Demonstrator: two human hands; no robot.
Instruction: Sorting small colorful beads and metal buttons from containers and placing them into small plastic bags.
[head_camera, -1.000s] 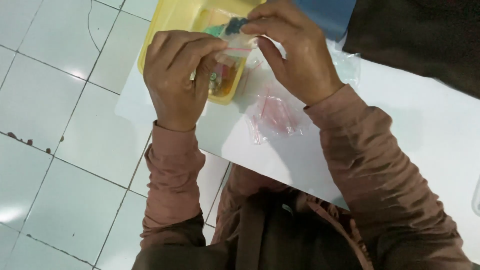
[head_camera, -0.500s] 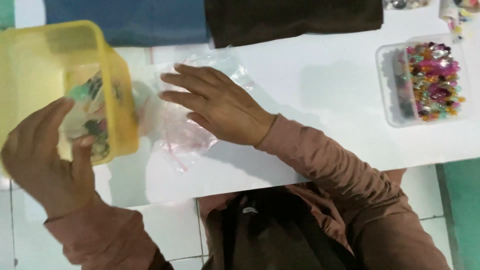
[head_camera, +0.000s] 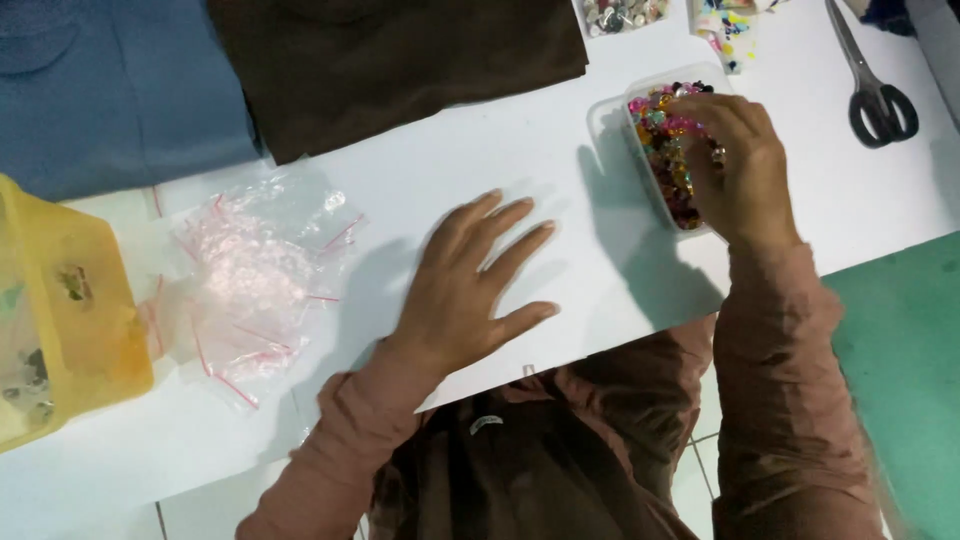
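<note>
White table (head_camera: 560, 180) fills the view, with blue cloth (head_camera: 110, 90) and brown cloth (head_camera: 400, 60) at the far side. At far left stands a yellow tub (head_camera: 70, 310), with a heap of small clear bags (head_camera: 255, 275) beside it. Right of these, the left hand (head_camera: 470, 285) lies flat and open, gripping nothing. Further right, the right hand (head_camera: 735, 165) dips into a clear box of coloured beads (head_camera: 665, 150); its grip is hidden, probably picking. Lifting beads out calls for a fine pinch. Scissors (head_camera: 875, 85) lie far right.

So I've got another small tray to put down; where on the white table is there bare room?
Bare white table lies between the left hand and the brown cloth, and between the bead box and the scissors. It is crowded around the clear bags and yellow tub.
</note>
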